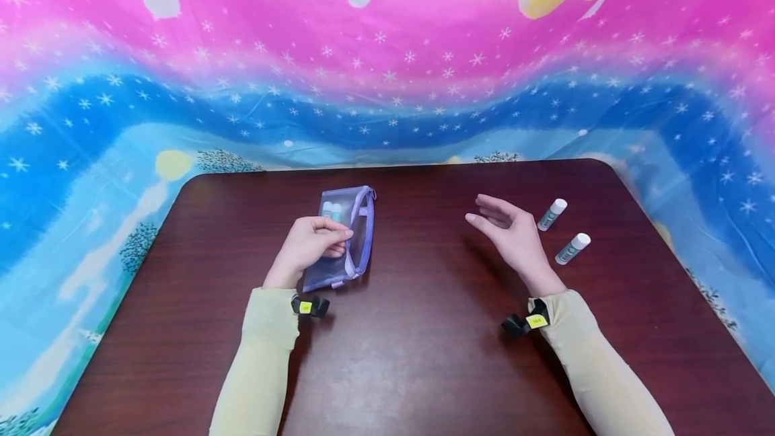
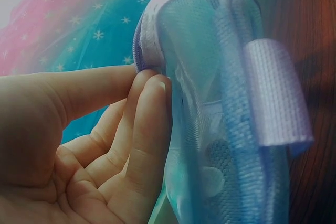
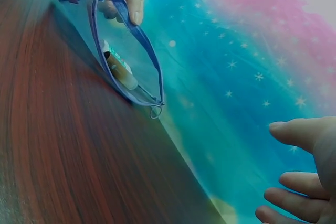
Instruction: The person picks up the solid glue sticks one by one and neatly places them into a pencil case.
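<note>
A purple mesh zip pouch (image 1: 311, 278) lies on the left of the table with its mouth gaping to the right. My left hand (image 1: 311, 244) pinches the mouth's upper edge between thumb and fingers, and the left wrist view shows this grip on the zipper tape (image 2: 152, 40). Inside the pouch, white-capped glue sticks (image 1: 336, 210) show through the mesh. On the right, my right hand (image 1: 514, 237) hovers above the table, fingers loosely bent and apart, holding nothing. Beside it two more glue sticks stand, a farther one (image 1: 551, 215) and a nearer one (image 1: 572, 249).
The dark brown wooden table (image 1: 399, 362) has rounded far corners. A pink and blue snowflake-patterned cloth (image 1: 387, 86) hangs behind it and along both sides. A strap with a yellow label (image 1: 537, 321) is on the right wrist, and a similar one (image 1: 307, 307) on the left.
</note>
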`<state>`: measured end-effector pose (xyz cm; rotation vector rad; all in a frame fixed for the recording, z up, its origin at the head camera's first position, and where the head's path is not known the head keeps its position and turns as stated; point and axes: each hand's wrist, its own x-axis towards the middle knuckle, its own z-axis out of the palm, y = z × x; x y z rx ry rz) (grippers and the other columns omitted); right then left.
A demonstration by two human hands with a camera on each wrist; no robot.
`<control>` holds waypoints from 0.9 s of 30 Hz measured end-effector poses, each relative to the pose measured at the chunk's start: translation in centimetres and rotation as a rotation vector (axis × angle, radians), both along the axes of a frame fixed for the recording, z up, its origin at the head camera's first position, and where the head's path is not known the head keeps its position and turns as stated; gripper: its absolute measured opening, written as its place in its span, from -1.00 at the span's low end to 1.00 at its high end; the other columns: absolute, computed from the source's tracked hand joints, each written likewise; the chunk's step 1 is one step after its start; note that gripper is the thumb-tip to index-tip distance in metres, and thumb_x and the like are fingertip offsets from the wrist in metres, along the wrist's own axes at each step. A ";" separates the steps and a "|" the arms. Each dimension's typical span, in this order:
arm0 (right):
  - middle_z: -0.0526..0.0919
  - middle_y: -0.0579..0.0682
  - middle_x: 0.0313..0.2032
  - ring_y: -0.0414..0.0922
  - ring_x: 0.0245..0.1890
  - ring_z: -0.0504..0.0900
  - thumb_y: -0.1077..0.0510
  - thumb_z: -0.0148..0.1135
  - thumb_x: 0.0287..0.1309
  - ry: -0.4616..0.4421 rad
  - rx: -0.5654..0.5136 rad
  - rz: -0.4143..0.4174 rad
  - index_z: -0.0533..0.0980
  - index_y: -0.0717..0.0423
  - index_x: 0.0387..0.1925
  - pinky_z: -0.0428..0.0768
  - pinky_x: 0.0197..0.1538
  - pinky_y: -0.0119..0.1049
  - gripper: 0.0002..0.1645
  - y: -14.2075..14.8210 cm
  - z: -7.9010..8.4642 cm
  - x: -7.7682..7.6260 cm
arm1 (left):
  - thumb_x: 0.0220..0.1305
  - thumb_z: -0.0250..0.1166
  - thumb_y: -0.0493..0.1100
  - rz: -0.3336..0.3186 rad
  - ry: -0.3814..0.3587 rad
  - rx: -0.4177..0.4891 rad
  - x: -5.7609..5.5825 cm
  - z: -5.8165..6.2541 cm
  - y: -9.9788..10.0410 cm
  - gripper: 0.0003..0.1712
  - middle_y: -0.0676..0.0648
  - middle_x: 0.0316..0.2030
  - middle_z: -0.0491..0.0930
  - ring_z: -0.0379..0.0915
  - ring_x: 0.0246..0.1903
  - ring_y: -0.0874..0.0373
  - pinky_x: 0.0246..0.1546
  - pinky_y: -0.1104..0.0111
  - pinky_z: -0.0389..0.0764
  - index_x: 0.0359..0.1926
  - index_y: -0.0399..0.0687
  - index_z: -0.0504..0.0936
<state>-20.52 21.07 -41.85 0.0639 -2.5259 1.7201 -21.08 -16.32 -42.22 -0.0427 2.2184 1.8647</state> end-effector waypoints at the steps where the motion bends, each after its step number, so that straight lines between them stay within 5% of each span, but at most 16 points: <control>1: 0.58 0.07 0.24 0.06 0.23 0.56 -0.17 0.45 0.22 -0.001 0.004 -0.002 0.51 0.00 0.35 0.53 0.22 -0.35 -0.26 0.1 0.0 0.0 | 0.29 0.44 -0.27 0.001 -0.001 0.000 0.0 0.0 0.0 -0.73 -0.17 -0.33 0.72 0.65 -0.45 0.16 -0.31 0.34 0.75 -0.08 -0.42 0.72; 27: 0.58 0.07 0.25 0.07 0.23 0.55 -0.20 0.40 0.26 0.030 0.085 -0.087 0.49 -0.01 0.37 0.54 0.08 -0.55 -0.26 3.0 1.2 1.1 | 0.28 0.46 -0.26 0.012 -0.001 -0.012 -0.2 -0.2 0.0 -0.74 -0.19 -0.35 0.72 0.66 -0.46 0.13 -0.32 0.33 0.75 -0.11 -0.40 0.73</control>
